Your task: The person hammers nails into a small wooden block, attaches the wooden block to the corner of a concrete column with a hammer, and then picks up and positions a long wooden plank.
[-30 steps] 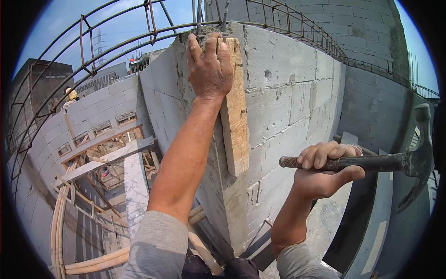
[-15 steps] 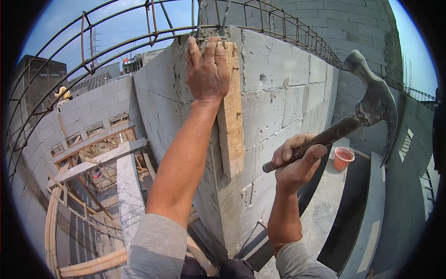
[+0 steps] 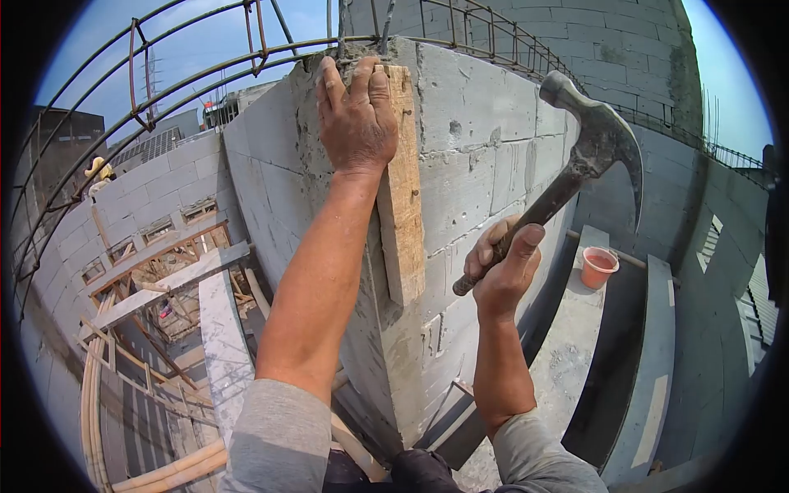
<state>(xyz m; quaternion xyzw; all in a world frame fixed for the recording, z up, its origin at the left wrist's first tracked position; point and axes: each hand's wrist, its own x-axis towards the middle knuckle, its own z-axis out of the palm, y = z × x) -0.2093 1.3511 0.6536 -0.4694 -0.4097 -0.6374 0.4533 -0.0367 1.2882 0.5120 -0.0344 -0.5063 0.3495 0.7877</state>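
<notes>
My left hand (image 3: pixel 356 119) presses against the top of a wooden plank (image 3: pixel 403 197), its fingers over the upper end near the wall's top. The plank stands upright along the corner of the block wall (image 3: pixel 468 172), and nails stick out of its face. My right hand (image 3: pixel 505 263) is wrapped round the handle of a claw hammer (image 3: pixel 596 144). The hammer is raised to the right of the plank, apart from it, its head up and the claw toward the right.
Rebar cages (image 3: pixel 136 74) run along the wall top. A red bucket (image 3: pixel 598 268) sits on a ledge at the right. Planks (image 3: pixel 226 345) and bamboo poles (image 3: pixel 90 394) lie below left. A person in yellow (image 3: pixel 99 171) is far off at the left.
The hammer has swung from nearly level at the far right to a raised slant closer to the plank. My left hand stays on the plank, and the view has shifted slightly.
</notes>
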